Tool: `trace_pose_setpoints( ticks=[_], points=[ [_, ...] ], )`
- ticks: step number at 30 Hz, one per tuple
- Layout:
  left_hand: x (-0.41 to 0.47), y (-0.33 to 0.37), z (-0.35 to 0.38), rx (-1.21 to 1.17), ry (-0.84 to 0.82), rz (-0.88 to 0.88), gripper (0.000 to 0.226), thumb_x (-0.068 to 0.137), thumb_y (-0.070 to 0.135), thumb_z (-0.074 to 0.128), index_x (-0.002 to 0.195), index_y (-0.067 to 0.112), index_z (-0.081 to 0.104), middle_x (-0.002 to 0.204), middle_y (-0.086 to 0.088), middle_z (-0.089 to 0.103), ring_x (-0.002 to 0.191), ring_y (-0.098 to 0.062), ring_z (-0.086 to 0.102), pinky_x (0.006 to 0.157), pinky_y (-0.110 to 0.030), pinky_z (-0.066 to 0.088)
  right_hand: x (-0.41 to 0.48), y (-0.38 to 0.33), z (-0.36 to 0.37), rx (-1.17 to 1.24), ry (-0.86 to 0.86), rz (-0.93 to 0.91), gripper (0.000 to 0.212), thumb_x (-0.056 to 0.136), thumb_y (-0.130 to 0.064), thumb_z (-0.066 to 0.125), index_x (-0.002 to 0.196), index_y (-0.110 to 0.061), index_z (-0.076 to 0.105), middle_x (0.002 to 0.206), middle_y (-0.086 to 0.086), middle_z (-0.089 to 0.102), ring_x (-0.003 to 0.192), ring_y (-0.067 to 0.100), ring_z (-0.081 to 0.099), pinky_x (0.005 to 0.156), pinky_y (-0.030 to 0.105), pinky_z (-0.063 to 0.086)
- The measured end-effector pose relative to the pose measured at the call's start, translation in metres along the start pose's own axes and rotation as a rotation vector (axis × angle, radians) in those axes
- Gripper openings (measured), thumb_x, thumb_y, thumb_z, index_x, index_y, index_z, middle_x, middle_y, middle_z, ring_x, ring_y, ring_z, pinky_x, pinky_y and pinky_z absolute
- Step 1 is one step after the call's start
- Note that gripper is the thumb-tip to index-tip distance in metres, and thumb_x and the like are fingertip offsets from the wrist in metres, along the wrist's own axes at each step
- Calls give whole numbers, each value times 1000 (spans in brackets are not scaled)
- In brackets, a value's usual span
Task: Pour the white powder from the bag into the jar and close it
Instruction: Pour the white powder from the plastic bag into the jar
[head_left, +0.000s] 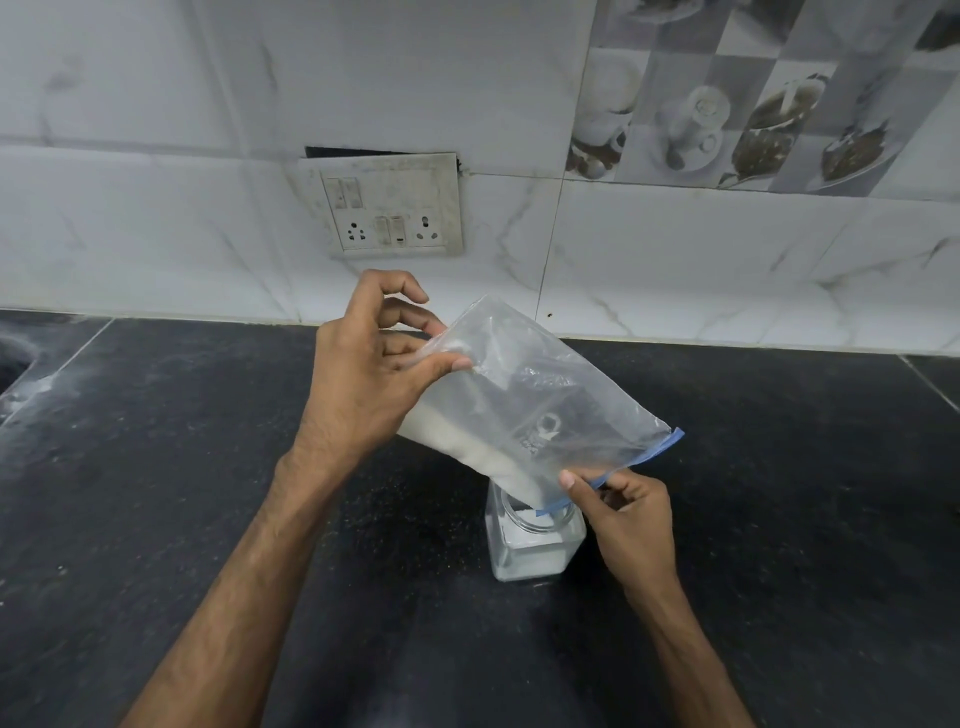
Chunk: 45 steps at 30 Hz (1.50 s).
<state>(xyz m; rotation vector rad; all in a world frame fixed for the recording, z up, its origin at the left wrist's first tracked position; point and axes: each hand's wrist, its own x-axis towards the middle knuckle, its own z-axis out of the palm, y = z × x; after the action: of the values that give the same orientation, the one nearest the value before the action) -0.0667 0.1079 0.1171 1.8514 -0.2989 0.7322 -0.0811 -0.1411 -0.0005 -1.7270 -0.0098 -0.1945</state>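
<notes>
Clear plastic zip bag (545, 405) w/ blue seal strip: tilted, mouth corner down in square clear glass jar (530, 556) on black speckled stone counter (208, 441). White powder (467, 447): along lower fold, some in jar. Left hand (363, 374): pinches raised closed end. Right hand (634, 514): pinches seal strip beside jar mouth. Advice: hold corner inside rim, raise left end slowly. Lid not in view.

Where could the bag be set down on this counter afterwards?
Bare black countertop lies left of the jar, and right of it up to the tiled wall. Crowded only over the jar, where the left hand and right hand hold the bag.
</notes>
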Motion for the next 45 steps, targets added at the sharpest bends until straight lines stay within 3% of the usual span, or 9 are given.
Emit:
trace_pose_setpoints(
  ticks=[6, 8, 13, 19, 24, 29, 37, 41, 45],
  points=[
    [-3, -7, 2, 118, -9, 99, 25, 80, 19, 83, 89, 16, 61, 76, 0, 71, 66, -3, 67, 60, -11, 53, 4, 0, -5, -54, 14, -2, 10, 80, -19, 82, 72, -13, 80, 72, 25, 72, 59, 31, 60, 64, 46, 55],
    [-3, -8, 2, 163, -31, 127, 15, 81, 14, 83, 84, 6, 71, 73, -2, 71, 57, -1, 59, 54, -12, 48, 5, 2, -4, -80, 20, -8, 14, 79, -20, 83, 74, -8, 79, 75, 27, 72, 63, 39, 61, 65, 45, 55],
    [-3, -3, 0, 146, 3, 99, 25, 75, 15, 87, 97, 6, 78, 90, 0, 77, 81, -12, 76, 77, -30, 62, 1, 3, 0, -69, 23, 2, 9, 80, -16, 82, 74, -10, 80, 77, 26, 73, 77, 47, 65, 69, 46, 56],
    [-4, -1, 0, 173, 9, 99, 31, 72, 19, 88, 98, 7, 78, 93, -1, 77, 83, -13, 75, 77, -33, 63, 1, 3, -1, -70, 24, 10, 22, 79, -16, 83, 73, 3, 75, 74, 16, 76, 79, 43, 69, 73, 50, 57],
    [-5, -2, 1, 204, 15, 110, 28, 76, 16, 87, 100, 6, 78, 96, 3, 75, 88, -2, 72, 81, -14, 57, 0, 3, -3, -66, 20, 4, 21, 80, -17, 82, 70, 1, 75, 72, 22, 74, 74, 44, 69, 71, 50, 56],
    [-7, -7, 1, 217, 11, 140, 25, 81, -1, 81, 105, 3, 76, 101, 4, 73, 94, 11, 67, 85, -13, 55, -1, 4, 0, -64, -22, 15, 25, 79, -13, 83, 64, 3, 71, 64, -1, 75, 61, 2, 66, 58, 17, 50],
    [-9, -6, 0, 220, 8, 155, 27, 81, -7, 78, 107, 1, 75, 103, 4, 72, 96, 4, 69, 86, -15, 56, 0, 4, -2, -75, 10, 9, 19, 79, -15, 82, 71, 1, 76, 74, 15, 76, 78, 37, 71, 73, 44, 57],
    [-8, -4, -1, 226, -15, 152, 24, 82, -5, 79, 104, 4, 77, 101, 3, 73, 93, -5, 71, 85, -17, 57, -1, 5, -4, -66, 11, 26, 19, 79, -16, 82, 72, 1, 76, 74, 17, 76, 78, 39, 70, 73, 44, 57],
    [-9, -5, -2, 184, -10, 99, 17, 80, -8, 79, 93, 3, 76, 93, 8, 72, 91, -8, 71, 83, -16, 57, -2, 5, -5, -68, 3, 17, 15, 78, -14, 83, 67, -6, 77, 74, 5, 79, 72, 24, 74, 65, 30, 56]
  ],
)
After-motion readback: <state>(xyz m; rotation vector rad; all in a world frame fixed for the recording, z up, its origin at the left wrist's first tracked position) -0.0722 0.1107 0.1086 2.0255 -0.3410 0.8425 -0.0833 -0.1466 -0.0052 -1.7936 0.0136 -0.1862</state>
